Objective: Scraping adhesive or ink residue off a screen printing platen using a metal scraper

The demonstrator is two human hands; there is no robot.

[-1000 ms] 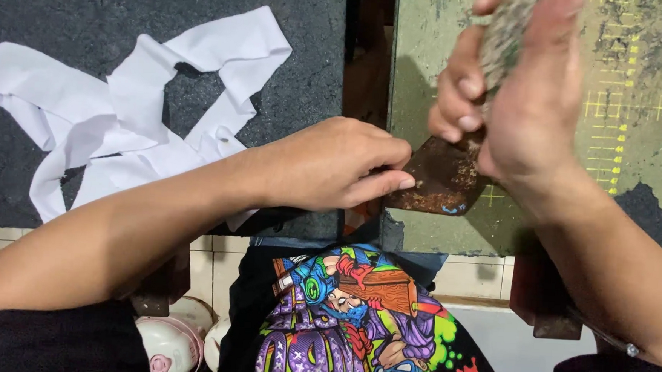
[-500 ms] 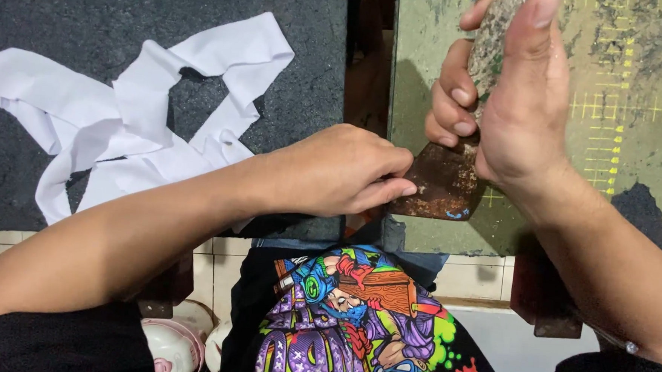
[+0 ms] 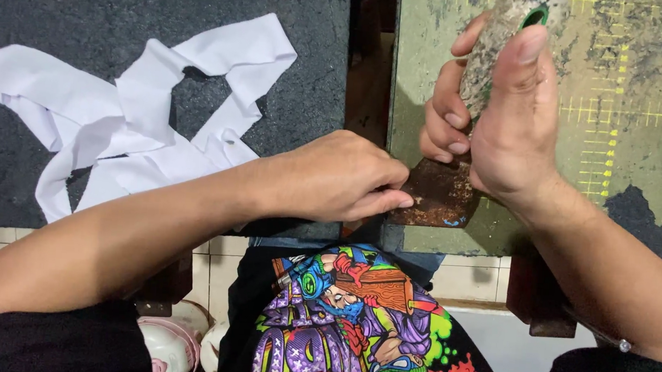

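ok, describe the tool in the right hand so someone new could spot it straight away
Start at the green gridded board on the right. At its near left corner, the right hand grips a scraper by a paint-speckled handle. Its flat, rust-brown blade rests on the board, with the left hand fingertips at its edge; the only dark metal thing there, unlike the white strips.

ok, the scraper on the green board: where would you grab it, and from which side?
Take the scraper by its paint-crusted handle, coming from above on the right side, as the right hand does now. The handle stands up and away from the green board, free all round, while the wide rusty blade lies low near the board's edge, where the left hand fingertips meet it. The blade looks too flat and dirty to grip well.
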